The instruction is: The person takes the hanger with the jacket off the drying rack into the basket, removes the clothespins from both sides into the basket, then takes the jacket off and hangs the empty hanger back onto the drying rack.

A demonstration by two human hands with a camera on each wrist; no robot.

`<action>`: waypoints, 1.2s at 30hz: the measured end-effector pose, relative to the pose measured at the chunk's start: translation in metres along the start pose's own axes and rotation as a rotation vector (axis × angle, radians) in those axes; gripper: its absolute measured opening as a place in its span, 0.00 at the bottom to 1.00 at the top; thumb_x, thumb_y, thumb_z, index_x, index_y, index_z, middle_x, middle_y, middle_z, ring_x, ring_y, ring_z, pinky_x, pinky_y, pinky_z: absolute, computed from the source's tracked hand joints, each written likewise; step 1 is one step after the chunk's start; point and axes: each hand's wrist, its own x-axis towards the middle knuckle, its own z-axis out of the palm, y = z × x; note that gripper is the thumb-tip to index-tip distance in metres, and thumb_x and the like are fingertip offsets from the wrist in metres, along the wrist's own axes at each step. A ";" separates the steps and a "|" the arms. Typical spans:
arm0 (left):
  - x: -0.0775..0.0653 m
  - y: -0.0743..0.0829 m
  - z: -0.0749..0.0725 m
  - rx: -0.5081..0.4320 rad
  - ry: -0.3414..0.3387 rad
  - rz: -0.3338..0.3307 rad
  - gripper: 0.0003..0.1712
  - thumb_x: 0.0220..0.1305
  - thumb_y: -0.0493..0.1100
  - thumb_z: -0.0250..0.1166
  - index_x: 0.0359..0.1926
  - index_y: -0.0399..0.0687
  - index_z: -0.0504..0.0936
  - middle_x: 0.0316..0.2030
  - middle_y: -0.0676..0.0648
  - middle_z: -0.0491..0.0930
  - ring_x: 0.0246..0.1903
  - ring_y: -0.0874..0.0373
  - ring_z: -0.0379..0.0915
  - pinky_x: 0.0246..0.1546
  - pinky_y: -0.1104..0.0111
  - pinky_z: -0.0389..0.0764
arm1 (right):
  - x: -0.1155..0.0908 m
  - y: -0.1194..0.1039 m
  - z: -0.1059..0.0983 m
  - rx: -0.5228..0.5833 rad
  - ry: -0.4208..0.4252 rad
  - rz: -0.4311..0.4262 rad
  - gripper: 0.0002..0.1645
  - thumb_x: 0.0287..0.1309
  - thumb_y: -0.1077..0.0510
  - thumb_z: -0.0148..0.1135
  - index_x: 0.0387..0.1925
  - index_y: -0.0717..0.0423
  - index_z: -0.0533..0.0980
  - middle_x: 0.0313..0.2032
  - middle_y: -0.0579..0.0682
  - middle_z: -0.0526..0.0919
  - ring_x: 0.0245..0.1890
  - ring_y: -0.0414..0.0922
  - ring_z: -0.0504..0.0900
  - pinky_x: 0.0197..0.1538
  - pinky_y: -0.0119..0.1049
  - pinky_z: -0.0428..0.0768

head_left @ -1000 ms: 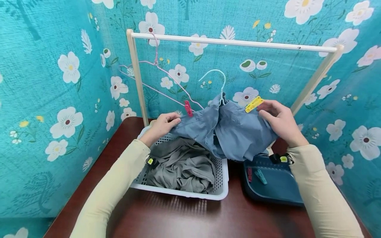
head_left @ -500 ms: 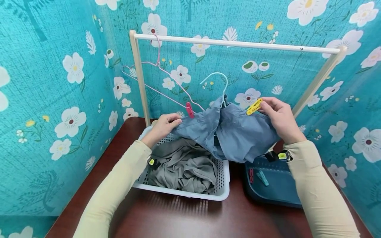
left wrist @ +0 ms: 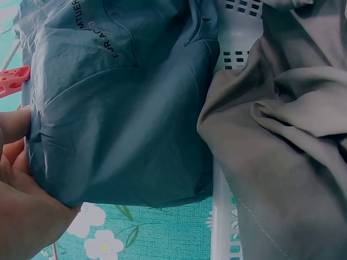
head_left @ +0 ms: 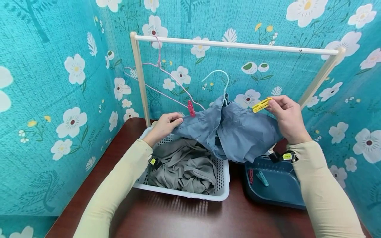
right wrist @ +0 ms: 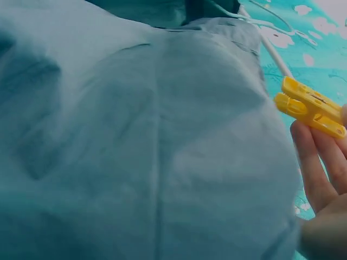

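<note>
A blue-grey garment (head_left: 247,132) with small dark lettering hangs in folds around a pale blue hanger (head_left: 227,82), whose hook rises from the garment's middle. My left hand (head_left: 166,125) pinches the garment's left end, as the left wrist view also shows. Close to those fingers, a red clothespin (head_left: 191,109) is clipped on the upper edge. Between thumb and fingertips my right hand (head_left: 290,120) holds a yellow clothespin (head_left: 262,105). In the right wrist view the tips of this yellow clothespin (right wrist: 309,107) lie right beside the garment's edge.
Below the garment stands a white perforated basket (head_left: 190,195) with crumpled grey cloth (head_left: 184,168). A dark blue tray (head_left: 279,195) at right holds red (head_left: 251,176) and teal (head_left: 262,178) clothespins. A rack's white rail (head_left: 238,44) spans behind, a pink hanger (head_left: 166,72) on its left.
My right hand has shifted slightly right with the yellow clothespin, which now lies flatter and farther right along the garment's upper edge. The left hand keeps its pinch in nearly the same place.
</note>
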 end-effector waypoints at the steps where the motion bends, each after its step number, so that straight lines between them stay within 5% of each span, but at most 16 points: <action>1: 0.000 0.000 0.000 0.003 0.001 -0.001 0.14 0.72 0.41 0.53 0.50 0.38 0.80 0.41 0.42 0.78 0.36 0.54 0.68 0.35 0.65 0.71 | -0.001 -0.001 -0.002 0.035 -0.011 -0.003 0.10 0.64 0.64 0.56 0.45 0.66 0.76 0.39 0.51 0.81 0.40 0.41 0.81 0.47 0.28 0.76; 7: 0.004 -0.001 0.001 0.006 0.013 0.000 0.14 0.72 0.41 0.53 0.50 0.40 0.80 0.40 0.44 0.77 0.35 0.54 0.68 0.33 0.65 0.70 | -0.009 -0.007 -0.017 0.088 -0.202 0.048 0.14 0.68 0.66 0.48 0.50 0.68 0.74 0.44 0.53 0.78 0.42 0.42 0.80 0.47 0.29 0.76; 16: 0.007 0.003 0.002 0.018 0.032 0.014 0.14 0.72 0.42 0.54 0.49 0.41 0.81 0.40 0.44 0.78 0.36 0.53 0.69 0.34 0.64 0.71 | -0.027 -0.009 -0.044 -0.303 -0.374 0.223 0.20 0.71 0.61 0.47 0.59 0.67 0.70 0.48 0.49 0.77 0.41 0.40 0.79 0.45 0.27 0.77; 24: 0.009 0.003 0.003 -0.004 0.071 -0.005 0.15 0.72 0.43 0.53 0.51 0.41 0.80 0.42 0.44 0.78 0.38 0.54 0.70 0.37 0.65 0.72 | -0.039 0.002 -0.071 -0.151 -0.453 0.245 0.19 0.71 0.67 0.42 0.58 0.63 0.72 0.46 0.49 0.78 0.42 0.39 0.79 0.46 0.28 0.77; 36: 0.010 0.007 0.005 -0.016 0.110 0.000 0.14 0.71 0.42 0.54 0.50 0.41 0.81 0.41 0.44 0.79 0.37 0.54 0.69 0.36 0.65 0.71 | -0.049 0.026 -0.102 -0.242 -0.564 0.384 0.20 0.72 0.65 0.41 0.59 0.58 0.72 0.46 0.49 0.79 0.41 0.44 0.81 0.43 0.33 0.79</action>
